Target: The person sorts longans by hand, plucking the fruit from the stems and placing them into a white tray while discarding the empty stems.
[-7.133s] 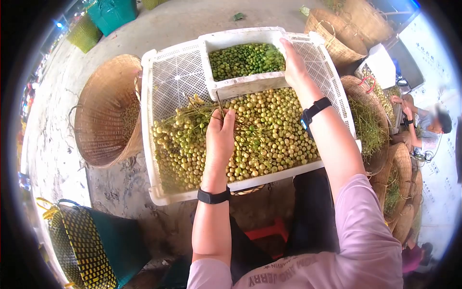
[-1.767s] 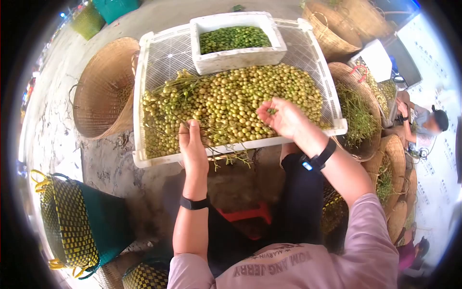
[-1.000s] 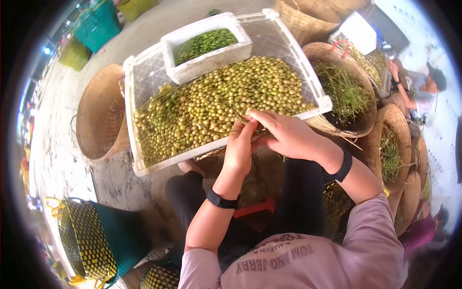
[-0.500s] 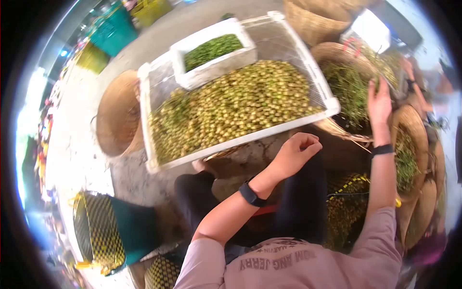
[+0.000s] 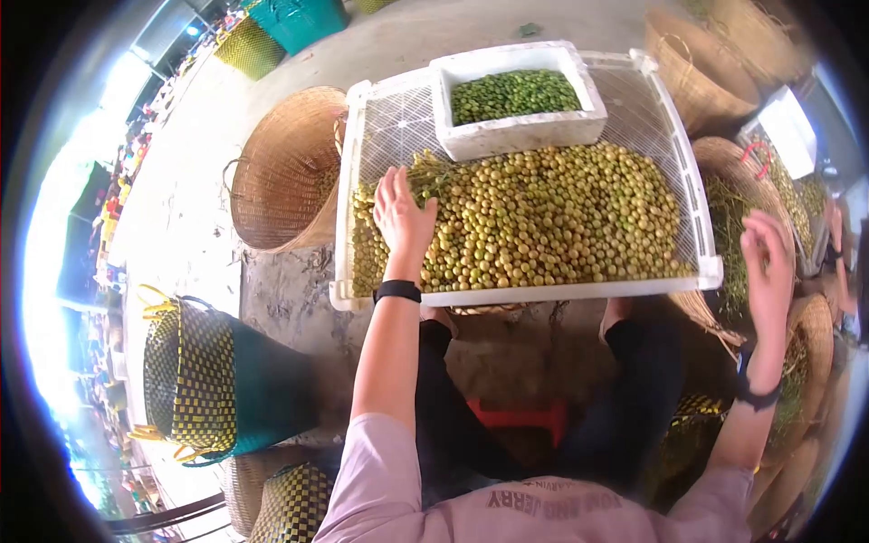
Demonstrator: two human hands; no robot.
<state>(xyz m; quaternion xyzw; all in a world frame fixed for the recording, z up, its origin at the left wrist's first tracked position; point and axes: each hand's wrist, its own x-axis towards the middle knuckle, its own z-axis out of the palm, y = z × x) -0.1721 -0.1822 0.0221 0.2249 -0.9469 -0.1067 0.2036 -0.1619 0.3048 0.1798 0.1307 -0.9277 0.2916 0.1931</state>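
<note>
My left hand [image 5: 405, 220] reaches over the left part of a white mesh tray [image 5: 561, 291], open with its fingers stretched forward. Under and around it lie small round yellow-green fruits [image 5: 543, 217], with a bunch of stems [image 5: 425, 174] just beyond the fingertips. Off the tray's right side, my right hand [image 5: 769, 267] hangs over a wicker basket [image 5: 724, 154] of green stems. Its fingers are slightly curled, thumb apart, and nothing shows in them. A white foam box [image 5: 518, 142] of smaller green fruits [image 5: 516, 95] stands at the back of the tray.
Left of the tray stands a wicker basket [image 5: 281, 172]; nearer me is a teal and yellow-black woven basket [image 5: 204, 380]. More wicker baskets [image 5: 701, 72] crowd the right side. A red stool [image 5: 516, 416] shows between my legs. Another arm [image 5: 837, 253] appears at the far right.
My left hand has moved from the tray's front right, fingers curled, to over the fruits at the left, fingers now open. My right hand stays over the stem basket, its fingers more curled. The view has shifted.
</note>
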